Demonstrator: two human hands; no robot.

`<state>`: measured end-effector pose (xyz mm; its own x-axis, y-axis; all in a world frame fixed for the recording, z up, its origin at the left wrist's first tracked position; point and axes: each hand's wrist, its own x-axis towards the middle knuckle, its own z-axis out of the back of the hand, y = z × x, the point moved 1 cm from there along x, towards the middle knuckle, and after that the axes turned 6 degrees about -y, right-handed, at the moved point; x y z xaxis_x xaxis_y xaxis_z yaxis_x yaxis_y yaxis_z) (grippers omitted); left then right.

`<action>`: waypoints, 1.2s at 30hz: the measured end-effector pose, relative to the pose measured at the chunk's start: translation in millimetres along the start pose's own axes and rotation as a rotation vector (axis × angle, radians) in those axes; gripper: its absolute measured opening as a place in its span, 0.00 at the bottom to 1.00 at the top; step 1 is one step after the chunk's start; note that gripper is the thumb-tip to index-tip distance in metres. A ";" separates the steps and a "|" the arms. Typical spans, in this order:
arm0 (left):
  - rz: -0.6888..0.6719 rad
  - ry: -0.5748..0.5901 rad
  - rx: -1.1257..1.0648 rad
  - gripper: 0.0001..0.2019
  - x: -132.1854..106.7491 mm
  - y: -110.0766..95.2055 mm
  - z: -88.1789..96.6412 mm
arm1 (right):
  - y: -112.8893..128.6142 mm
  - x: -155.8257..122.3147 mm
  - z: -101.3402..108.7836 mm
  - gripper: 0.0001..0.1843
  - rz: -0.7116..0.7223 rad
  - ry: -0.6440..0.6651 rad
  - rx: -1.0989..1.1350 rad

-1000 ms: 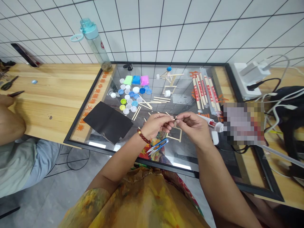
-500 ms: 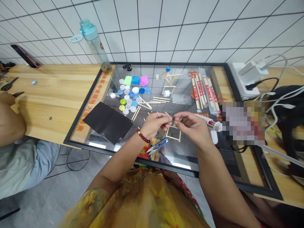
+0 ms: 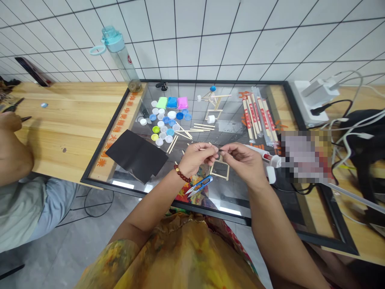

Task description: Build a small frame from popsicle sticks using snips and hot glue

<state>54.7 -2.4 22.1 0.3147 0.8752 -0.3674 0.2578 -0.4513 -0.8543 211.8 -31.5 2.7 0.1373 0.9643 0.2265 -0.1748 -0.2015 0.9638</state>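
Water bottle (image 3: 120, 56) at back, bottle caps (image 3: 164, 125) nr black sheet (image 3: 136, 154), blue snips (image 3: 199, 185), chopstick pkts (image 3: 258, 116).

Left hand (image 3: 197, 157), right hand (image 3: 243, 160) pinch small dark piece (image 3: 220, 150) over stick frame (image 3: 220, 175).

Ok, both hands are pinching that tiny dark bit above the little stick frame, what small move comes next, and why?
Probably lower the tiny dark piece a little toward the square stick frame. The left hand and right hand each pinch one end of it in the air, and the frame lies flat on the glass just below them in the view.
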 end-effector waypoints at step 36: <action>-0.263 -0.120 -0.132 0.15 2.0 9.2 -3.8 | 2.6 -6.4 -13.2 0.06 0.073 -0.157 -0.045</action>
<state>61.2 -5.5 14.9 0.1135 0.9757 -0.1876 0.4350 -0.2186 -0.8735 197.6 -35.9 1.9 0.2726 0.9079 0.3185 -0.2332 -0.2589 0.9373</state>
